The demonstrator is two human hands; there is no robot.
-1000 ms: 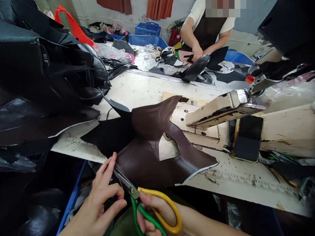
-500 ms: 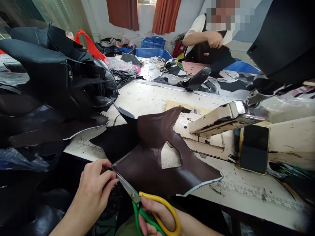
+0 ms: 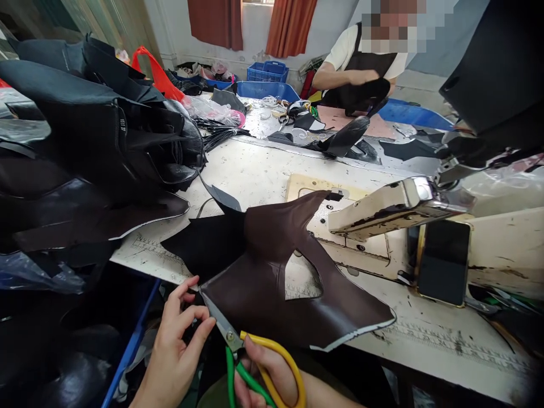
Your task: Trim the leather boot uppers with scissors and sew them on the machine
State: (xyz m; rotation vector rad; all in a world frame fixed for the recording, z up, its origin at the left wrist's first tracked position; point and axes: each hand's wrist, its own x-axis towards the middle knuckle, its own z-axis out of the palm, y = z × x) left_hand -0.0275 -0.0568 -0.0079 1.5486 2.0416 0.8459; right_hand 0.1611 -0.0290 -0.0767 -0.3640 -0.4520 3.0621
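Observation:
In my right hand is a pair of scissors with one yellow and one green handle, my fingers through the loops. Its blades point up and left, along the lower left edge of a dark brown leather shoe upper. My left hand is beside the blade tips, thumb and index finger pinched; whatever is between them is too small to make out. Another fingertip reaches the leather's left corner. Black lining spreads from the upper's left side, and a cut-out opening shows the table beneath.
A white sewing machine stands right of the leather, a phone against it. Black and brown leather pieces are heaped at left. Across the table, a person handles a black piece near a pink board.
My left thumb and index finger have moved down and right from the leather's corner. The scissors stay nearly in place. The person opposite has lowered and turned the black piece.

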